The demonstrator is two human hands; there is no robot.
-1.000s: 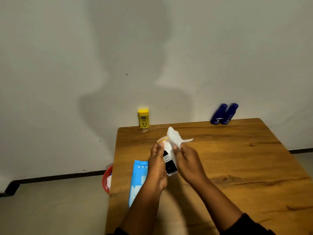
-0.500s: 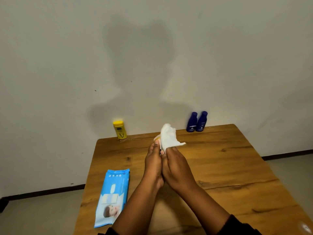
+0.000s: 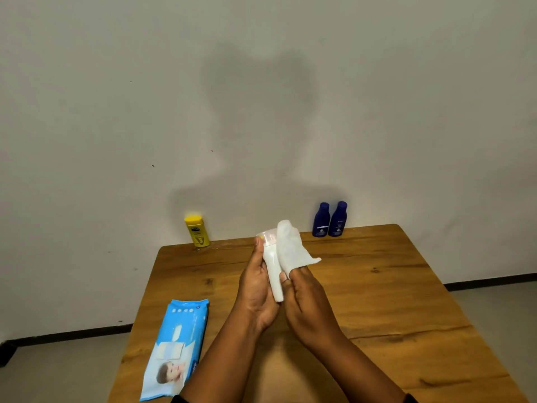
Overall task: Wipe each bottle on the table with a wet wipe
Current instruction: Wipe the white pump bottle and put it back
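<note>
My left hand (image 3: 257, 289) grips a slim white bottle (image 3: 273, 269) above the middle of the wooden table (image 3: 377, 301), holding it tilted with its cap pointing away from me. My right hand (image 3: 308, 303) holds a white wet wipe (image 3: 290, 248) draped over its fingers and pressed against the bottle's right side. A yellow bottle (image 3: 197, 231) stands at the table's far left edge by the wall. Two dark blue bottles (image 3: 329, 219) stand side by side at the far edge, right of centre.
A light blue pack of wet wipes (image 3: 177, 344) lies flat near the table's left edge, close to me. A plain wall runs right behind the table. Bare floor shows on both sides.
The wipe has slid up along the bottle towards its cap, and more of the white bottle body shows between my hands. My head has turned, so the table now sits more centred in view.
</note>
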